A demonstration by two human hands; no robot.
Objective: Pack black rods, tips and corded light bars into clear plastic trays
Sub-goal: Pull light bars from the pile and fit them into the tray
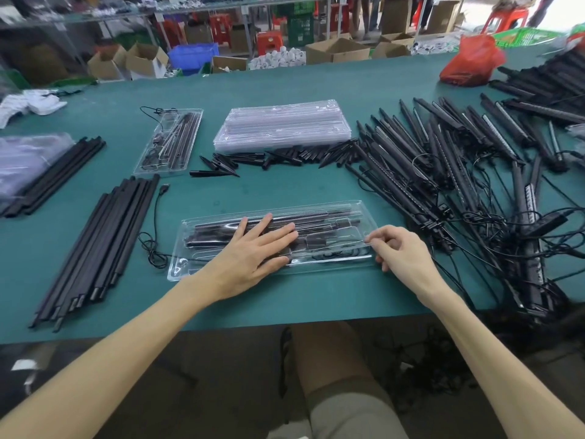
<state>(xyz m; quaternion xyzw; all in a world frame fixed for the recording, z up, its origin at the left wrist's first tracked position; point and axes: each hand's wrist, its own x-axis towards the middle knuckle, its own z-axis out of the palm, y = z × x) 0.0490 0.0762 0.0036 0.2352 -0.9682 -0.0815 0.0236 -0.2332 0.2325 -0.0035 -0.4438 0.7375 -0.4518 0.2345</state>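
A clear plastic tray (354, 208) lies in front of me on the green table, filled with black rods and a corded light bar. My left hand (256, 251) rests flat on its middle, fingers spread and pressing down. My right hand (400, 250) pinches the tray's right end between thumb and fingers. A black cord with a USB plug (164, 189) trails out of the tray's left end. Loose black rods (104, 245) lie to the left, black tips (278, 158) beyond the tray, and a heap of corded light bars (443, 160) to the right.
A stack of empty clear trays (281, 125) sits at the centre back. A packed tray (169, 141) lies at the back left, more rods (57, 175) and plastic bags at the far left. A red bag (471, 60) stands at the back right. The table's front edge (221, 324) is close to me.
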